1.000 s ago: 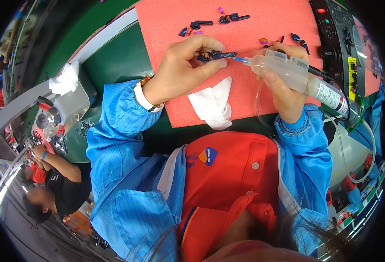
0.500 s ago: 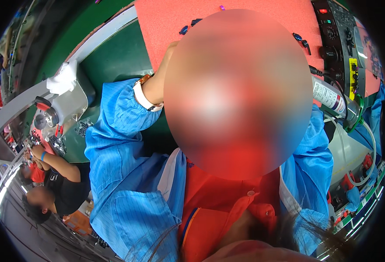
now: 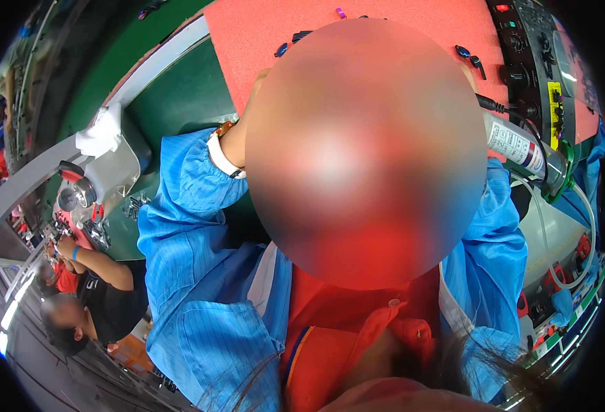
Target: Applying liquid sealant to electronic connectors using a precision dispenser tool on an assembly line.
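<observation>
A large round blur covers the middle of the head view and hides most of both hands. Of my left hand (image 3: 253, 103) only the edge and the wrist, with a white-banded watch (image 3: 221, 154), show at the blur's left side; its fingers are hidden. A sliver of my right hand (image 3: 469, 75) shows at the upper right of the blur, fingers hidden too. Close by it, a labelled dispensing syringe barrel (image 3: 519, 147) with a green end clamp (image 3: 562, 172) and a clear hose sticks out from behind the blur. Whether my right hand holds it, I cannot tell.
Small dark parts (image 3: 462, 51) lie on the pink foam mat (image 3: 247, 34). A black control box (image 3: 519, 69) with knobs stands at the right. To the left are a translucent bin (image 3: 120, 161) and a white cloth (image 3: 101, 130). A co-worker (image 3: 110, 295) sits at far left.
The whole view has shifted slightly. The syringe barrel and my left wrist appear a little further left; a bit of my right hand now shows beside the blur.
</observation>
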The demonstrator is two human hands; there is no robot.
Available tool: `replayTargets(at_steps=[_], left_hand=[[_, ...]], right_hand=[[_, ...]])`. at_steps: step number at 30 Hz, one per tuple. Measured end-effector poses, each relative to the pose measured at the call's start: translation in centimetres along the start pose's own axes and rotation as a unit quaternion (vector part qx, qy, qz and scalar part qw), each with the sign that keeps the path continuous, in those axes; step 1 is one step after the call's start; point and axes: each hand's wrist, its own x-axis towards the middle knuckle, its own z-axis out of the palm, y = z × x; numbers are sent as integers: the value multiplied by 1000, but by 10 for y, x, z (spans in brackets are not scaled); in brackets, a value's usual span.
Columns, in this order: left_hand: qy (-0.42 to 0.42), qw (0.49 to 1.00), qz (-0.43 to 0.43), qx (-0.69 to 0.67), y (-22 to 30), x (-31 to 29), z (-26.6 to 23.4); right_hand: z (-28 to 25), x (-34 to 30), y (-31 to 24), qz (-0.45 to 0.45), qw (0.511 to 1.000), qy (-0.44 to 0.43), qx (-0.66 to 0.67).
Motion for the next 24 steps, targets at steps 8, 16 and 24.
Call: replayTargets(at_steps=[8,16,24], left_hand=[[-11,1000,-26,4,2,-1,0],[-15,1000,-19,3,3,0,-1],[17,1000,24,1,-4,0,3]], right_hand=[[-1,2,-1,-6,1000,-5,-18],[-2,-2,-4,-21,999,-9,-30],[-6,-2,-3,-37,998,-5,-59]])
